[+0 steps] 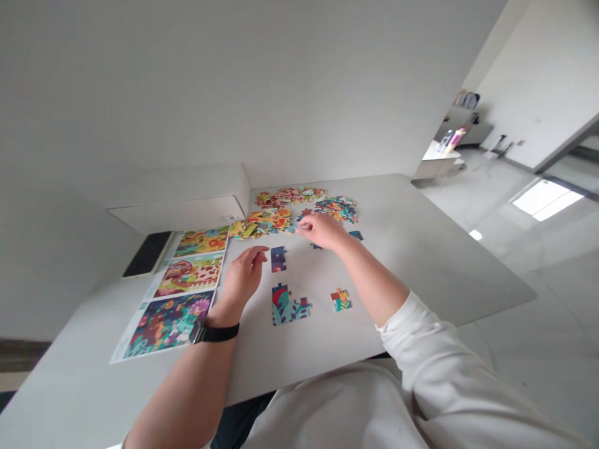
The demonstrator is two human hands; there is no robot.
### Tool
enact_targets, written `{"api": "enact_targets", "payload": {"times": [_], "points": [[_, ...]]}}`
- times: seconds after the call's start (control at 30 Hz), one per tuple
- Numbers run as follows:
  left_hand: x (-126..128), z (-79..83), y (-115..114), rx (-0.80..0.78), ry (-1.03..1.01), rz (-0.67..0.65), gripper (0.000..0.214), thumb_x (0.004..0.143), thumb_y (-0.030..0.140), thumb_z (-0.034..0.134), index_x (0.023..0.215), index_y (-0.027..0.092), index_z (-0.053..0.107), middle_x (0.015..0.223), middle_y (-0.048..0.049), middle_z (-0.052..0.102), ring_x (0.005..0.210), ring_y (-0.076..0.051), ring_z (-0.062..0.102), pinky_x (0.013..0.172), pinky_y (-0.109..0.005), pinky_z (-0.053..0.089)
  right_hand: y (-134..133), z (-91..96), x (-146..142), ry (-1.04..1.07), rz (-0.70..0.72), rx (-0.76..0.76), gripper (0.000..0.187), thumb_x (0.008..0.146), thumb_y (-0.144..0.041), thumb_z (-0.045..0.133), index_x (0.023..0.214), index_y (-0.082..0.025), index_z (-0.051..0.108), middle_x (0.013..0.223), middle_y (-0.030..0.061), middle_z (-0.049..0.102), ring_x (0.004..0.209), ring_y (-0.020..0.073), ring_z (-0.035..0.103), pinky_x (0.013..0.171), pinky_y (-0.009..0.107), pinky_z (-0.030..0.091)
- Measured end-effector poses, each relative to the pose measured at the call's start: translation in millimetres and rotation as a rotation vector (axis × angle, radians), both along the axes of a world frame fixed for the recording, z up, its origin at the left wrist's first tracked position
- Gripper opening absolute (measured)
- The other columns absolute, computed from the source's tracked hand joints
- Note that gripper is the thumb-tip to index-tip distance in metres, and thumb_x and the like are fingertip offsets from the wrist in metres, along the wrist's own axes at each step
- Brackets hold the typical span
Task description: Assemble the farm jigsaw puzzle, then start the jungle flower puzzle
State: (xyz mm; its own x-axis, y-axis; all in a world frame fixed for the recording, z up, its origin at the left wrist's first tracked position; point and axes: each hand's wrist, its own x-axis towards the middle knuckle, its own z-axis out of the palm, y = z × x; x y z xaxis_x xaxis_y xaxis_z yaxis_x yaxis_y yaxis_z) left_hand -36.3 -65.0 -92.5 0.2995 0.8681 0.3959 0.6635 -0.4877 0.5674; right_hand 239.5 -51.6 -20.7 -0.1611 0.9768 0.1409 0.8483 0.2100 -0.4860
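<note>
My left hand [244, 274], a dark watch on its wrist, is held with loosely bent fingers and nothing visible in them. Just right of its fingertips lies a dark blue joined strip of puzzle pieces [277, 259]. My right hand [322, 229] reaches to the edge of the puzzle piles with thumb and fingers pinched; whatever is between them is too small to make out. Nearer me lie a joined corner section of puzzle [287, 308] and a separate orange-and-green puzzle piece [341, 300]. Other dark blue pieces [356, 235] lie by my right wrist, partly hidden.
Piles of mixed pieces, a yellow one [269, 221], a reddish one [290, 196] and a blue-orange one [337, 208], sit at the back. A reference sheet [189, 274] with three pictures lies left, beside a dark phone [148, 254]. A white box [182, 193] stands against the wall.
</note>
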Motion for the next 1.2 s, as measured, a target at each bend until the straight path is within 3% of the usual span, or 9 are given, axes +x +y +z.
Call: {"api": "enact_targets", "payload": {"times": [0.07,0.2,0.37,0.57,0.77,0.93,1.1,1.2], "points": [[1,-0.3,-1,0.013,0.002,0.009,0.034,0.104,0.035,0.047,0.12,0.021,0.074,0.101,-0.0071,0.079,0.094,-0.023,0.074,0.087,-0.033,0.055,0,17.3,31,0.083,-0.104,0.085,0.023,0.102,-0.039,0.067,0.108,-0.025,0.084,0.105,0.0049,0.083,0.096,0.0205,0.075,0.089,0.031,0.054],[5,0.0,-5,0.005,0.028,0.007,0.035,0.103,0.038,0.05,0.121,0.021,0.074,0.104,-0.0082,0.079,0.086,-0.022,0.072,0.082,-0.032,0.055,-2,37.6,100,0.184,-0.342,0.221,0.025,0.1,-0.037,0.064,0.109,-0.024,0.084,0.105,0.0048,0.083,0.095,0.0214,0.074,0.091,0.033,0.054],[8,-0.3,-9,-0.012,0.041,-0.001,0.036,0.104,0.041,0.051,0.12,0.02,0.074,0.103,-0.0085,0.079,0.082,-0.021,0.07,0.081,-0.032,0.055,6,32.3,145,0.146,-0.428,0.18,0.026,0.097,-0.033,0.067,0.113,-0.021,0.083,0.107,0.0063,0.083,0.097,0.0215,0.074,0.092,0.033,0.055],[9,-1.6,-9,-0.047,0.046,-0.004,0.033,0.103,0.04,0.052,0.119,0.021,0.073,0.103,-0.0078,0.079,0.081,-0.021,0.07,0.08,-0.032,0.057,28,-17.3,146,-0.171,-0.188,-0.072,0.036,0.095,-0.019,0.07,0.129,-0.025,0.08,0.119,0.0068,0.08,0.102,0.021,0.074,0.095,0.031,0.054],[9,-5.4,-6,-0.046,0.062,-0.014,0.033,0.104,0.041,0.05,0.118,0.021,0.073,0.103,-0.0083,0.079,0.081,-0.021,0.07,0.079,-0.033,0.056,44,-71.4,142,-0.394,-0.119,-0.027,0.042,0.102,-0.031,0.066,0.143,-0.029,0.072,0.152,0.0123,0.06,0.14,0.0293,0.055,0.118,0.042,0.044],[8,-7.7,-4,-0.054,0.07,-0.011,0.033,0.104,0.04,0.05,0.119,0.021,0.073,0.104,-0.008,0.079,0.083,-0.021,0.071,0.082,-0.033,0.057,49,-83.5,144,-0.416,-0.225,-0.01,0.049,0.102,-0.044,0.065,0.148,-0.027,0.068,0.16,0.0162,0.053,0.146,0.0388,0.046,0.118,0.052,0.042],[11,-7.8,-5,-0.053,0.071,-0.022,0.032,0.103,0.039,0.051,0.118,0.021,0.073,0.103,-0.0076,0.079,0.081,-0.021,0.071,0.081,-0.033,0.057,53,-87.2,144,-0.392,-0.245,0.072,0.056,0.102,-0.044,0.065,0.156,-0.031,0.06,0.162,0.0163,0.05,0.147,0.0383,0.045,0.118,0.052,0.041],[13,-7.9,-4,-0.055,0.063,-0.031,0.032,0.103,0.038,0.051,0.118,0.022,0.073,0.106,-0.0077,0.079,0.083,-0.021,0.071,0.082,-0.033,0.057,56,-88.8,142,-0.396,-0.234,0.076,0.05,0.103,-0.043,0.065,0.152,-0.033,0.065,0.164,0.0142,0.049,0.149,0.0369,0.043,0.12,0.053,0.038]]}}
